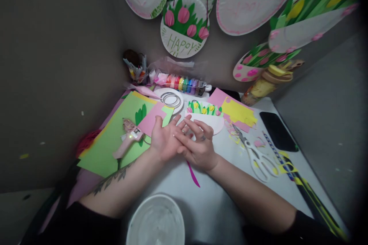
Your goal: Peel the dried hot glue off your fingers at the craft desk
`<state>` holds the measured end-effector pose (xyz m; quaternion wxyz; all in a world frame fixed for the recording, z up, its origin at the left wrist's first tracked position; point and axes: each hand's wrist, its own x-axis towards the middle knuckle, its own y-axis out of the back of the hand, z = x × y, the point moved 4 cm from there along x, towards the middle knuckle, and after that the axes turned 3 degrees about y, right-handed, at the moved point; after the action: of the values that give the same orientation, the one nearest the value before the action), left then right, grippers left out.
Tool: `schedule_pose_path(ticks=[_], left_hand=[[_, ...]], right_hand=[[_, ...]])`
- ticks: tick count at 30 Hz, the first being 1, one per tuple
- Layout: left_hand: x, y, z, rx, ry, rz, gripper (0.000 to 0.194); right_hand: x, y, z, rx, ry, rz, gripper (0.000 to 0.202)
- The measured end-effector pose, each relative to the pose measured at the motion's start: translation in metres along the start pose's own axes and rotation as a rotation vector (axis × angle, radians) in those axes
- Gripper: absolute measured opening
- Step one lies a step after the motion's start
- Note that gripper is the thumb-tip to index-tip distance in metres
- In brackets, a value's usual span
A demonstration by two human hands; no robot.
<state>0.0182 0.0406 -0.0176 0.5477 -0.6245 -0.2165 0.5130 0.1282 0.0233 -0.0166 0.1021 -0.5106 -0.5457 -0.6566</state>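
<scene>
My left hand is turned palm up over the table, fingers spread, with nothing seen lying in it. My right hand reaches across it; the index fingertip touches the left palm near the finger bases, and its other fingers are bent and apart. Behind the hands lies a paper plate piece with small paper tulips, partly covered by the fingers. A pink glue gun with a lit green light rests left of my left hand. Below my right hand is a curved magenta strip.
Green paper sheets cover the left side. White-handled scissors, a black phone and a yellow-black cutter lie right. A white bucket stands in front. Behind are a plate with wire rings and a jar.
</scene>
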Motion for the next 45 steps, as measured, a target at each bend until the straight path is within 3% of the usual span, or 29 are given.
schedule_pose_path(ticks=[6, 11, 23, 36, 42, 45], left_hand=[[0.002, -0.002, 0.001, -0.004, -0.031, 0.005, 0.074], [0.001, -0.003, 0.001, 0.003, -0.044, -0.015, 0.080], [-0.001, -0.003, -0.001, -0.013, -0.015, -0.088, 0.079], [-0.003, -0.003, -0.002, -0.013, 0.030, -0.033, 0.077], [-0.004, -0.006, 0.003, -0.022, -0.013, -0.102, 0.078], [-0.004, -0.006, 0.001, 0.001, 0.011, -0.077, 0.079]], right_hand=[[0.005, 0.003, 0.007, 0.197, -0.100, -0.013, 0.038], [0.009, 0.009, 0.009, 0.207, -0.162, -0.002, 0.026], [0.008, 0.011, -0.007, 0.185, -0.029, -0.010, 0.024], [0.005, 0.007, -0.003, 0.171, -0.052, -0.038, 0.033], [0.002, 0.008, -0.003, 0.160, -0.028, -0.034, 0.035], [0.003, 0.007, -0.005, 0.139, -0.035, -0.051, 0.038]])
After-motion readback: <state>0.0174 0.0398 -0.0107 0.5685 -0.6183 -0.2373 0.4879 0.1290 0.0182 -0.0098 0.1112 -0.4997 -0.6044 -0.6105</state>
